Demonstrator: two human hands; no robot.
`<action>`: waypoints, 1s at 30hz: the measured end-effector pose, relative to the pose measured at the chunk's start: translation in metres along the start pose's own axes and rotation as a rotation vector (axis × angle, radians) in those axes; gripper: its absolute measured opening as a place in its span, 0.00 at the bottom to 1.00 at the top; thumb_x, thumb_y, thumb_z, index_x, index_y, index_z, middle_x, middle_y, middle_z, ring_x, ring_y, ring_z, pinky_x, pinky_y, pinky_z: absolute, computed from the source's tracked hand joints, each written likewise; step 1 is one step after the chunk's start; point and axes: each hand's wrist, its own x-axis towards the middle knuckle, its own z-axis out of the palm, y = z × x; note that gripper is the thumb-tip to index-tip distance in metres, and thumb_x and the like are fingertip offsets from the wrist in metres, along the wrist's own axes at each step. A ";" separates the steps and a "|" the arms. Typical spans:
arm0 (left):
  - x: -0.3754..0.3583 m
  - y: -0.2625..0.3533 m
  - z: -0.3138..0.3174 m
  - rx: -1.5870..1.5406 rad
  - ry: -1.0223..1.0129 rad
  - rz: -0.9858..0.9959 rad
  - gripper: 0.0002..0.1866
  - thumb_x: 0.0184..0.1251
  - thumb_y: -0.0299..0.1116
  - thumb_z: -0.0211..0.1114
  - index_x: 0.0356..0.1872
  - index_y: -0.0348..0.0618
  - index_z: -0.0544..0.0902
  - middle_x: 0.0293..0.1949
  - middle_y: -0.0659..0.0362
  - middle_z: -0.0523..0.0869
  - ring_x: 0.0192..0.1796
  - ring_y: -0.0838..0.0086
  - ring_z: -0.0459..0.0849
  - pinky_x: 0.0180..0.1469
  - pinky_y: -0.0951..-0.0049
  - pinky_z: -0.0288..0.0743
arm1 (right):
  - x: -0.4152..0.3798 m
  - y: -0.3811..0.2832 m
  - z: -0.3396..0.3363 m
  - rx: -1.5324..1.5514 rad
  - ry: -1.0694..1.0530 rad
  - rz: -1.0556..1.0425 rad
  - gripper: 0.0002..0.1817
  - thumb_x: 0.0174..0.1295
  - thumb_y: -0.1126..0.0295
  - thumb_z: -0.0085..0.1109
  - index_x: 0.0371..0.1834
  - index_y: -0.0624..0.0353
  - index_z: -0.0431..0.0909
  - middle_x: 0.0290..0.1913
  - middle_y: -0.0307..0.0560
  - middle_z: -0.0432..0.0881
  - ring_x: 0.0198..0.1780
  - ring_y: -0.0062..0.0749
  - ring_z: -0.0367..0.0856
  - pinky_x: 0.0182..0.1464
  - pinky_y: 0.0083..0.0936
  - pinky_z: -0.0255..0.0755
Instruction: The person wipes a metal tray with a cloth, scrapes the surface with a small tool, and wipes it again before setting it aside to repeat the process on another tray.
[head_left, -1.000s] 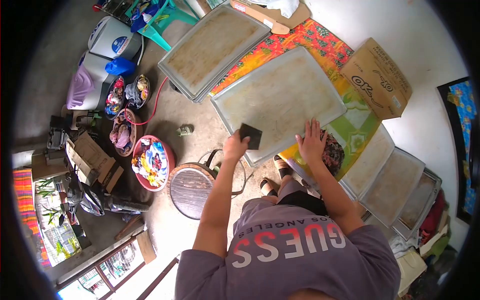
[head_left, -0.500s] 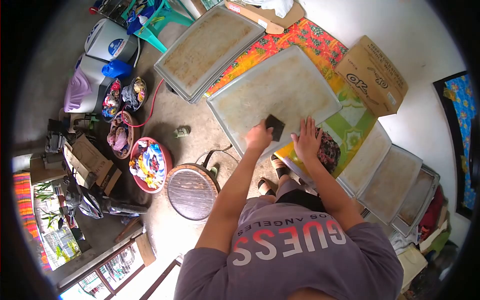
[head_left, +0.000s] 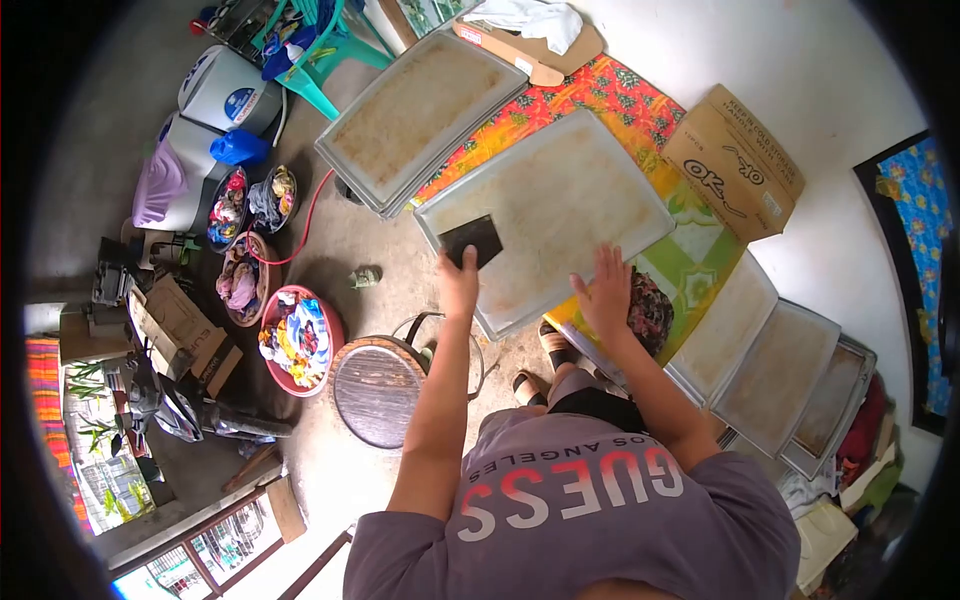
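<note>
A large grey metal tray (head_left: 560, 190) with brownish stains lies on a patterned table cover (head_left: 700, 245). My left hand (head_left: 460, 285) holds a dark, flat, squarish piece (head_left: 472, 240) against the tray near its left edge, thumb on top. What the piece is made of cannot be told. My right hand (head_left: 606, 297) is at the tray's near edge with its fingers stretched out and nothing in it. Just right of it sits a dark floral bundle (head_left: 650, 315), partly hidden by the hand and forearm.
Stacked trays (head_left: 420, 120) lie at the upper left, more trays (head_left: 775, 375) at the right. A cardboard box (head_left: 735, 165) leans by the wall. A round stool (head_left: 378, 392) and a red tub of clothes (head_left: 300, 340) stand on the floor at left.
My left hand has moved left across the tray with the dark piece, from near its lower middle to its left edge. My right hand remains near the tray's near edge.
</note>
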 end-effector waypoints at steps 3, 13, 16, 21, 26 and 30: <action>-0.038 0.046 0.014 -0.260 -0.297 -0.274 0.17 0.69 0.37 0.62 0.49 0.34 0.73 0.27 0.54 0.84 0.19 0.72 0.81 0.18 0.74 0.71 | -0.002 -0.053 -0.009 0.642 0.060 0.140 0.34 0.67 0.56 0.57 0.72 0.58 0.57 0.67 0.60 0.68 0.68 0.50 0.66 0.68 0.50 0.59; -0.079 0.019 0.013 -0.233 -0.558 -0.202 0.30 0.62 0.29 0.65 0.65 0.41 0.64 0.53 0.49 0.81 0.44 0.69 0.82 0.36 0.70 0.77 | 0.046 0.085 -0.032 1.087 0.270 0.954 0.34 0.63 0.66 0.64 0.68 0.58 0.56 0.55 0.53 0.75 0.47 0.36 0.78 0.42 0.36 0.77; -0.075 -0.018 -0.019 -0.176 -0.340 -0.170 0.16 0.59 0.22 0.61 0.50 0.35 0.80 0.38 0.54 0.86 0.39 0.74 0.82 0.40 0.75 0.75 | 0.054 0.180 -0.038 0.709 0.492 0.970 0.38 0.60 0.64 0.67 0.69 0.61 0.55 0.59 0.57 0.73 0.50 0.45 0.78 0.48 0.41 0.76; -0.086 -0.069 -0.057 0.297 -0.115 -0.063 0.19 0.66 0.37 0.64 0.53 0.35 0.80 0.46 0.50 0.85 0.43 0.68 0.84 0.44 0.73 0.76 | 0.049 0.182 -0.071 -0.055 0.350 1.023 0.43 0.60 0.56 0.66 0.71 0.64 0.53 0.69 0.65 0.63 0.66 0.60 0.66 0.67 0.48 0.60; -0.101 -0.059 -0.074 -0.139 -0.237 -0.741 0.33 0.69 0.49 0.62 0.70 0.43 0.65 0.55 0.51 0.81 0.43 0.66 0.84 0.36 0.69 0.77 | -0.020 0.111 -0.047 0.022 0.079 0.154 0.39 0.54 0.50 0.67 0.66 0.57 0.67 0.70 0.62 0.61 0.71 0.61 0.58 0.69 0.49 0.57; -0.105 -0.056 -0.067 -0.374 -0.355 -0.829 0.33 0.72 0.42 0.57 0.75 0.48 0.56 0.54 0.52 0.82 0.42 0.65 0.84 0.35 0.67 0.78 | -0.041 0.054 -0.058 0.057 -0.168 -0.018 0.26 0.58 0.65 0.64 0.62 0.45 0.74 0.60 0.58 0.72 0.62 0.60 0.69 0.62 0.48 0.65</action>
